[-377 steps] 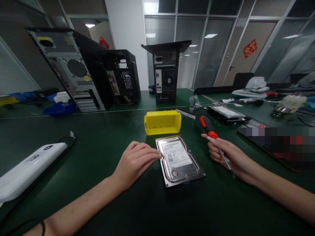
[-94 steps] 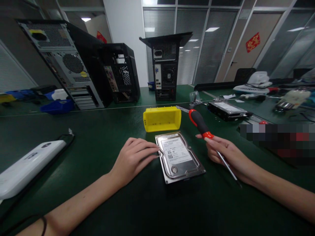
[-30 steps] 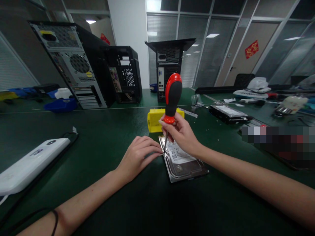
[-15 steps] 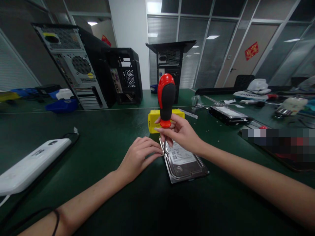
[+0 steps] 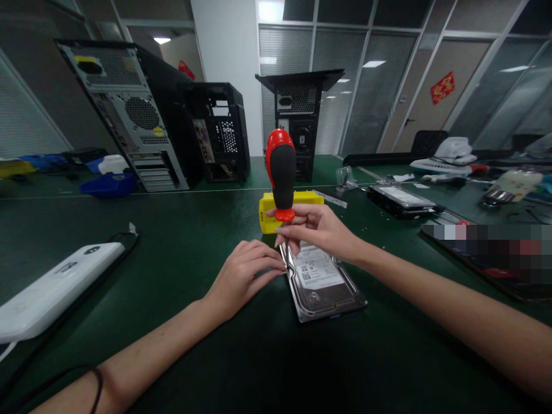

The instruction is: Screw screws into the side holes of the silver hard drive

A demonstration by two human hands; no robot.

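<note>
My right hand [image 5: 323, 227] is closed around the lower part of a red and black screwdriver [image 5: 282, 175]. The screwdriver stands nearly upright, and its metal shaft reaches down to the left edge of a hard drive [image 5: 328, 299]. The drive lies flat on the green table, with its white label and silver rim facing up. At that left edge my left hand [image 5: 248, 270] has its thumb and fingertips pinched together on the drive, close beside the screwdriver tip. Its fingertips partly hide the spot where the tip meets the drive. Right behind is a yellow tray [image 5: 264, 223].
On the left lies a white power bank [image 5: 81, 276] with a black cable. Computer cases [image 5: 172, 115] stand at the back. To the right are stacked hard drives [image 5: 401, 198], a clear plastic piece [image 5: 345, 178] and a dark device with a blurred screen [image 5: 483, 264].
The screwdriver handle has tilted slightly to the left, and my right fingers have shifted a little with it. My left hand and the hard drive look unmoved.
</note>
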